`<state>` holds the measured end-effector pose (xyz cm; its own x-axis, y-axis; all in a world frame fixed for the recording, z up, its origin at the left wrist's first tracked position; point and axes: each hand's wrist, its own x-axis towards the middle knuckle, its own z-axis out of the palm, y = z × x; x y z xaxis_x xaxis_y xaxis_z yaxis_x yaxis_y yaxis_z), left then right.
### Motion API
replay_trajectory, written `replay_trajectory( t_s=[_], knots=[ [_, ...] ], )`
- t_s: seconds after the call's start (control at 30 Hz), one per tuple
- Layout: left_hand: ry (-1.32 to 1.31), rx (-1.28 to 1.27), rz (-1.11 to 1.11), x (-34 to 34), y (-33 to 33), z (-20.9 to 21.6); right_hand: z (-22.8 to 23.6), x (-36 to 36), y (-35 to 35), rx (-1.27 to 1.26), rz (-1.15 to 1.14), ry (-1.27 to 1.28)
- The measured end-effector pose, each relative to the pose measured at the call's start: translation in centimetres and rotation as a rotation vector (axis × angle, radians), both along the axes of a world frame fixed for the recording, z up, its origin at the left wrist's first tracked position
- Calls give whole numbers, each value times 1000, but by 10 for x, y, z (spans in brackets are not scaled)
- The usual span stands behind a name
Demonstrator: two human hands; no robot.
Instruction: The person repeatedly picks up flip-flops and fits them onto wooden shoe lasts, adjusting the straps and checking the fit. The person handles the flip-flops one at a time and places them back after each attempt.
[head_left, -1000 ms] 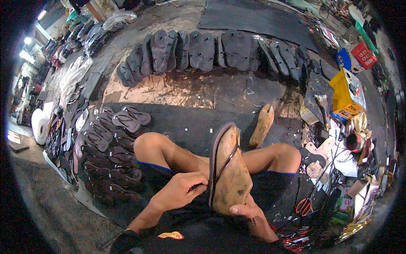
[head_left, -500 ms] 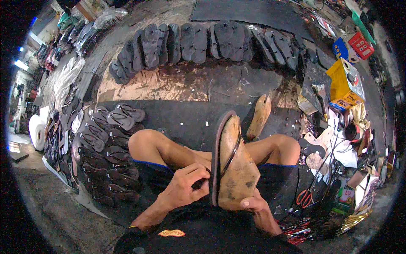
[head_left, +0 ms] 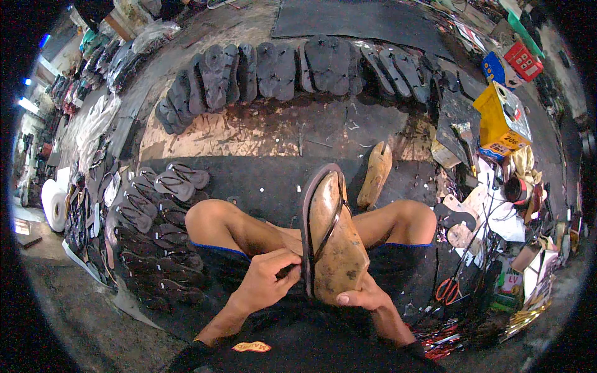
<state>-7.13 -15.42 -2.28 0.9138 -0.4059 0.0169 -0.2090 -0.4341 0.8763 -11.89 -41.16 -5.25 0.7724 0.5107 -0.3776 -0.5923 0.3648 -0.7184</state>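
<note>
A worn wooden shoe last (head_left: 339, 264) stands tilted between my knees, toe end away from me. A dark flip-flop sole (head_left: 307, 239) lies against its left side, and a thin dark strap (head_left: 328, 227) crosses the last. My right hand (head_left: 367, 294) grips the last at its heel end, thumb on the near face and the other fingers mostly hidden behind. My left hand (head_left: 270, 280) is closed, thumb and fingers pinched together against the underside of the sole. Whatever lies in that pinch is too hidden to name.
Beyond my legs lies a second wooden last (head_left: 376, 175). Dark soles (head_left: 277, 71) stand in a curved row farther off. Finished flip-flops (head_left: 180, 180) crowd the left. On the right are orange-handled scissors (head_left: 448, 291), a yellow box (head_left: 502, 118) and scraps.
The last and flip-flop have shifted slightly left and turned a little, showing more of the last's face. Both hands keep their hold; the whole view has shifted slightly.
</note>
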Motion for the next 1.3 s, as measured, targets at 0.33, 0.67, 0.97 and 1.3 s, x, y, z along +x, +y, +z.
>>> replay_trajectory(
  t_s=[0.33, 0.67, 0.97, 1.3],
  knots=[
    [41, -264, 12, 2, -16, -5, -4, -11, -8, 173, -212, 322],
    [-60, -124, -6, 9, -4, -14, 27, 2, 23, 3, -387, 53],
    [514, -684, 300, -13, -35, -64, 8, 37, 62, -268, -414, -566],
    [360, -564, 669, 30, -8, -102, -22, 45, 102, -460, -304, -479]
  ],
)
